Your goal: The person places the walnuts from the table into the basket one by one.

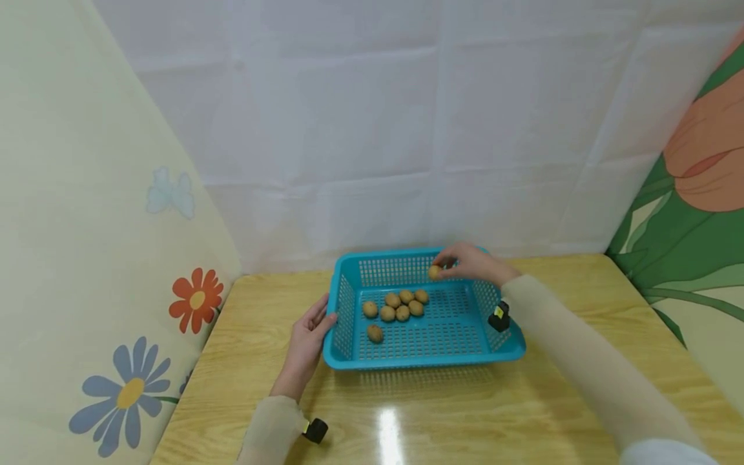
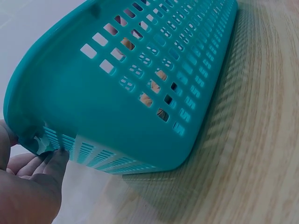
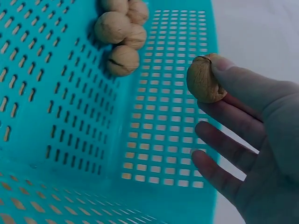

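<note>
A blue plastic basket [image 1: 424,359] with slotted sides stands on the table, and several walnuts [image 1: 387,314] lie on its floor, most of them grouped left of the middle. One walnut [image 1: 374,334] sits apart, closer to the front wall. My left hand [image 1: 305,342] grips the basket's left rim, thumb on top and fingers against the outside wall. Between thumb and fingers, my right hand [image 1: 472,263] pinches a single walnut [image 3: 205,79] above the basket, near its back wall. The other fingers [image 3: 226,144] of that hand are spread and touch no walnut.
The wooden table [image 1: 261,316] runs around the basket on both sides and in front. A white cloth sheet [image 1: 360,129] hangs right behind the basket. Flower-printed panels stand at the left [image 1: 116,258] and right [image 1: 697,226].
</note>
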The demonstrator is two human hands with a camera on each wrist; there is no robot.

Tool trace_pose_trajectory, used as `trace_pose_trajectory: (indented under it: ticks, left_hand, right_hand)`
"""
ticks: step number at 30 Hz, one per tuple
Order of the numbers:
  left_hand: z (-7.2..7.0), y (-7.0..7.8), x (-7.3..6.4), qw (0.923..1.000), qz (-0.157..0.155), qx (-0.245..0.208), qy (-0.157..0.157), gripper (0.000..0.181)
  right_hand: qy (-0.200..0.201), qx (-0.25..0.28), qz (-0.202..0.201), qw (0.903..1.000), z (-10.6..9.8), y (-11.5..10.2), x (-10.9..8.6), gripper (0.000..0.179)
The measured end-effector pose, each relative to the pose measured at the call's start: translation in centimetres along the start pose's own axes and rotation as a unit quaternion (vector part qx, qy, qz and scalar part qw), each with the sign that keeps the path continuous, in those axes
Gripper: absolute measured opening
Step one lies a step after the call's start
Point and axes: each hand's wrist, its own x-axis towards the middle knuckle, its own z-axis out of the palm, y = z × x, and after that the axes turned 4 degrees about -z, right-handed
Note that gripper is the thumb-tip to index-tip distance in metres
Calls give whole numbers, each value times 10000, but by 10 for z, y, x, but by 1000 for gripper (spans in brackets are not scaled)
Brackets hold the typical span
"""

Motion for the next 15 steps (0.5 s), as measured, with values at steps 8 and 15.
trace_pose_trajectory:
  ticks: [8,15]
  left_hand:
    - [0,-3,0,10000,-18,-18,29,59]
    - [0,-2,1,10000,18,10,24,59]
  right_hand:
    - [-433,-57,497,9978,22,12,11,35]
    - [-673,-204,804,9943,38,16,17,40]
